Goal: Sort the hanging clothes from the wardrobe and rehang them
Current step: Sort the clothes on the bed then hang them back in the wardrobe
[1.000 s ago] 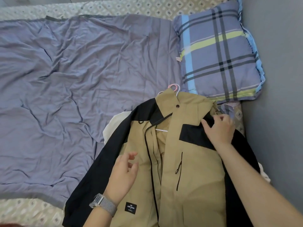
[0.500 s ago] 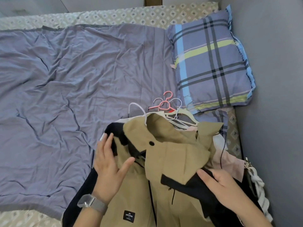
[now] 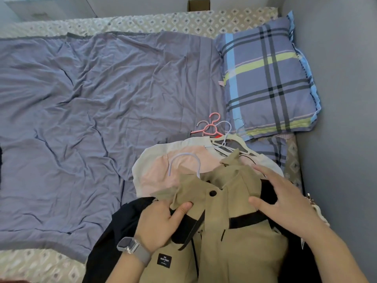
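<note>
The sorting step is in hand: the left hand (image 3: 161, 223) pinches the collar of the tan jacket (image 3: 230, 231) lying on top of the clothes pile (image 3: 163, 166) on the bed (image 3: 91, 111), the right hand (image 3: 285, 205) rests flat with spread fingers on its shoulder, and next, I judge, the jacket must be lifted off by its white hanger (image 3: 184, 160).

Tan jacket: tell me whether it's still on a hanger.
On a hanger: a white hanger hook sticks out of the tan jacket collar, which the left hand pinches.

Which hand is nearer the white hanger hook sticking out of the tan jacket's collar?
Left. The left hand grips the tan jacket just below the white hanger hook; the right hand rests farther right.
</note>
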{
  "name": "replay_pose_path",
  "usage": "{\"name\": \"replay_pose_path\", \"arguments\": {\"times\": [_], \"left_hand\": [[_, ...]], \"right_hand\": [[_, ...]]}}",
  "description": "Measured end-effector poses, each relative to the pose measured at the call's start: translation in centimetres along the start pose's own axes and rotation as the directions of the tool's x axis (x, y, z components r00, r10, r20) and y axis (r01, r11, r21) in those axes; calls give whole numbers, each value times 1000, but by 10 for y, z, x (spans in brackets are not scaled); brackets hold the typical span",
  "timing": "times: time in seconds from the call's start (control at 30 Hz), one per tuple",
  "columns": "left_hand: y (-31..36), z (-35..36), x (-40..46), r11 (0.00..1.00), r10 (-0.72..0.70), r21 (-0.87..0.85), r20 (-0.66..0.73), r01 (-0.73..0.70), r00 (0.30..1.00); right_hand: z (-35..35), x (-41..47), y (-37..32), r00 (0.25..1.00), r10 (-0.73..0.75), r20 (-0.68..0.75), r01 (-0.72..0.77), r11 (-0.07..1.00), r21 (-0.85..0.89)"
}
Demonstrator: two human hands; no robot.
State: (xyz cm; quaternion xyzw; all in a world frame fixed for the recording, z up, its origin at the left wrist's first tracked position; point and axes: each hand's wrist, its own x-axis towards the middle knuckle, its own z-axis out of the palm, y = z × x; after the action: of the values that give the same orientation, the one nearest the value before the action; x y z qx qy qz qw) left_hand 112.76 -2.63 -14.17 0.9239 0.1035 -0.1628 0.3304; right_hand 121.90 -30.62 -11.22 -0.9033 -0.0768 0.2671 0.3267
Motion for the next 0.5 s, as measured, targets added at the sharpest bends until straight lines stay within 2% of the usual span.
{"name": "replay_pose_path", "arguments": {"times": [0.17, 0.3, 0.43, 0.5], "left_hand": [[-6, -26, -39, 997, -13, 72, -100, 20, 995], [-24, -96, -88, 993, 8, 117, -202, 16, 979], [-49, -167, -179, 991, 9, 127, -385, 44, 923], [-68, -195, -241, 991, -23, 105, -472, 82, 882]], "right_hand": [[23, -13, -49, 983, -122, 137, 144, 976, -162], [43, -37, -117, 951, -276, 142, 298, 939, -172], [69, -85, -211, 888, -447, 106, 459, 867, -194], [91, -119, -259, 828, -545, 132, 561, 798, -220]]}}
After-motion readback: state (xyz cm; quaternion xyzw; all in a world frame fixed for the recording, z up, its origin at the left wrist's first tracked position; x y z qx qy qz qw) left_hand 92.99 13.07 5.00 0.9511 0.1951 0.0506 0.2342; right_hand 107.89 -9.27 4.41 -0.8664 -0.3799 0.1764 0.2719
